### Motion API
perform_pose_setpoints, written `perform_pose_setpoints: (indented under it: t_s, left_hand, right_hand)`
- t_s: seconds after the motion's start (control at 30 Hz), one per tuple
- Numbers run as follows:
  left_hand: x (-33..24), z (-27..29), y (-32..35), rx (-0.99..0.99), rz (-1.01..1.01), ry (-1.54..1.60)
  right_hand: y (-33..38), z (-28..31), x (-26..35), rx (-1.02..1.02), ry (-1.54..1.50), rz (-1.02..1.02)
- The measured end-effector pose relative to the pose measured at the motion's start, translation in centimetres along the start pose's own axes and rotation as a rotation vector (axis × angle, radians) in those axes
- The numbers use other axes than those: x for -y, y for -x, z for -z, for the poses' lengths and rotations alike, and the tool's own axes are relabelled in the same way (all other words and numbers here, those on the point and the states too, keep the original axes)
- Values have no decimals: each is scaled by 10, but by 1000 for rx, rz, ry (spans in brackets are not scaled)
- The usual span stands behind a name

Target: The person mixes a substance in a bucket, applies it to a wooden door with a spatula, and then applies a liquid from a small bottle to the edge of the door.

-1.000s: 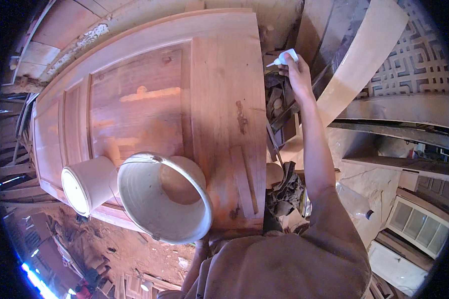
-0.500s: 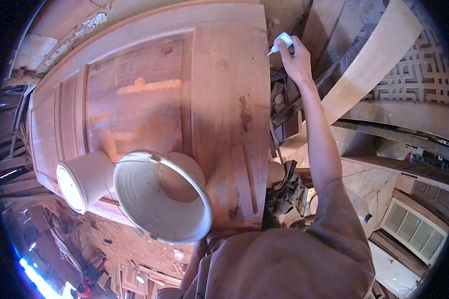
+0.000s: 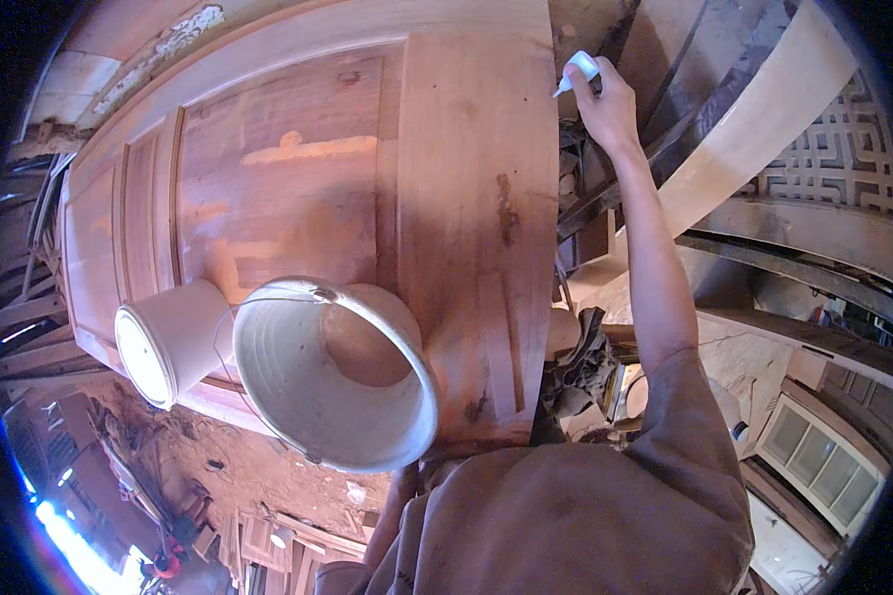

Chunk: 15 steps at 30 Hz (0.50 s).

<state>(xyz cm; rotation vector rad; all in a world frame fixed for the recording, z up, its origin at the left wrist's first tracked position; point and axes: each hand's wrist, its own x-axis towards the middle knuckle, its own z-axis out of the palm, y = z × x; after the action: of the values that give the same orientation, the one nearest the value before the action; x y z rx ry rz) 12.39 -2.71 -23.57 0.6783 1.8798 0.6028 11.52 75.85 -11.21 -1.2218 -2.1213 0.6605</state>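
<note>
My right hand (image 3: 610, 104) is closed round a small white squeeze bottle (image 3: 583, 67) with a thin pointed nozzle. The nozzle points down to the left, at the far right edge of a large panelled wooden door (image 3: 456, 149); whether it touches the wood I cannot tell. The door lies before me, with orange-tan patches on its reddish panel. Of my left arm only a bit of forearm (image 3: 395, 506) shows beside my body, below the bucket; the left hand is hidden. A big whitish bucket (image 3: 288, 397) with a wire handle rests tilted on the door's near part.
Beside the bucket sits a smaller white lidded tub (image 3: 174, 337). A thin wood strip (image 3: 501, 342) lies on the door near me. To the right are a curved pale board (image 3: 764, 119), a carved lattice panel (image 3: 833, 154), dark crumpled cloth (image 3: 580, 367) and a white-framed window sash (image 3: 824, 461).
The whole view has shifted a little, so the door and buckets appear slightly further right. My right hand still holds the bottle by the door's edge.
</note>
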Motion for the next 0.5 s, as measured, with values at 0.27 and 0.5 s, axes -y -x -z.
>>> perform_pose_setpoints:
  t_s: [0.27,0.5]
  left_hand:
    - [0,-2,4,32,-108,-99]
    - [-14,1,4,19,153,477]
  right_hand:
    - [1,-1,1,25,4,-28]
    - [1,-2,-3,-15,3,49]
